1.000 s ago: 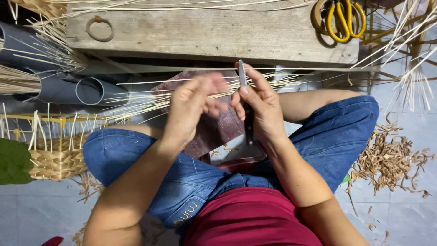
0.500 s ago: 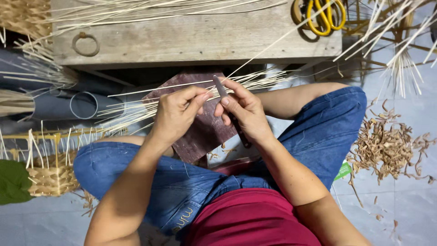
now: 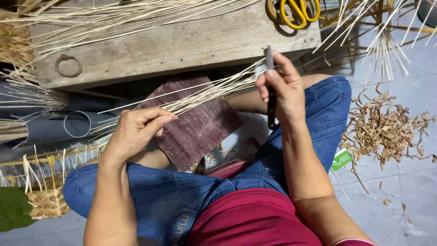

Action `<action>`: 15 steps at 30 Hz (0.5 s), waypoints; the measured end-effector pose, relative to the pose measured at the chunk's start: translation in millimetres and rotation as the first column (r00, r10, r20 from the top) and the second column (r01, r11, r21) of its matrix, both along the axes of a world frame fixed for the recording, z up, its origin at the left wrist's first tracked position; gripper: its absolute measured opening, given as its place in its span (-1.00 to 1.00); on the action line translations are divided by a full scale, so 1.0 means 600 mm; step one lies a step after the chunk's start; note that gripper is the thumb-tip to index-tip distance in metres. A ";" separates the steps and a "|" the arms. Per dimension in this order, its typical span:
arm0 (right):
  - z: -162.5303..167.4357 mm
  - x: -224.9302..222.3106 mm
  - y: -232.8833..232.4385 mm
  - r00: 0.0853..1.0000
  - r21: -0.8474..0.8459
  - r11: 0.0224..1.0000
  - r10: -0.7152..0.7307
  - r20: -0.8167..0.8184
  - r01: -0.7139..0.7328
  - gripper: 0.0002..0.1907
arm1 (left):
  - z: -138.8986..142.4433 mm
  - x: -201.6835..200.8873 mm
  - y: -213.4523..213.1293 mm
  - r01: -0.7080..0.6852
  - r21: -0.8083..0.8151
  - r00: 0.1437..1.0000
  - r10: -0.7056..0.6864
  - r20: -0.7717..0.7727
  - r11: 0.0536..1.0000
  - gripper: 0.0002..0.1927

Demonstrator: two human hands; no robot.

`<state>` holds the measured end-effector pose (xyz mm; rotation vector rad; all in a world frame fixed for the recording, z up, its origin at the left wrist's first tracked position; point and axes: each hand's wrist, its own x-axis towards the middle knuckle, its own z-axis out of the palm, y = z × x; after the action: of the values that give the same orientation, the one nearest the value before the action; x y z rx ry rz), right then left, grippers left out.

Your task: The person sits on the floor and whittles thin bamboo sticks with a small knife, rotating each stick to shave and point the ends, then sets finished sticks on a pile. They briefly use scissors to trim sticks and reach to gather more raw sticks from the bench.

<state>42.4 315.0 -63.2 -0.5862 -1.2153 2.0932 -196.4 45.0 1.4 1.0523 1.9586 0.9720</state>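
My left hand (image 3: pixel 136 132) pinches a bundle of thin pale rattan strips (image 3: pixel 207 91) that runs across a dark reddish board (image 3: pixel 195 130) resting on my lap. My right hand (image 3: pixel 282 86) grips a slim dark-handled knife (image 3: pixel 270 82), blade pointing up, and also holds the far end of the strips. The two hands are apart, the strips stretched between them above the board. I sit cross-legged in blue jeans.
A worn wooden plank table (image 3: pixel 173 41) with an iron ring (image 3: pixel 68 66) lies ahead, yellow-handled scissors (image 3: pixel 298 11) on it. Grey pipes (image 3: pixel 77 124) and a half-woven basket (image 3: pixel 43 200) are left. A pile of brown shavings (image 3: pixel 387 130) lies right on the tiled floor.
My hands were close together over the board; they have drawn apart, the right hand with the knife moving up and right, the left hand down and left along the strips.
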 end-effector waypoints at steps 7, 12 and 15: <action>-0.010 0.032 0.036 0.994 0.012 0.994 -0.112 -0.014 0.112 -0.55 | -0.003 -0.018 -0.024 0.017 -0.022 1.000 -0.017 -0.006 1.000 -0.82; -0.026 0.055 0.063 0.983 0.031 0.982 -0.184 -0.011 0.185 -0.55 | 0.003 -0.020 -0.028 0.012 -0.087 1.000 -0.012 -0.008 0.996 -0.81; -0.029 0.082 0.087 0.971 0.023 0.971 -0.239 0.023 0.239 -0.52 | 0.007 -0.026 -0.034 0.002 -0.117 1.000 -0.001 0.009 0.993 -0.82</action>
<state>91.4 367.3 -80.9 -0.7155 -1.1184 1.8749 -211.8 24.9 5.7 0.9822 1.9814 0.8491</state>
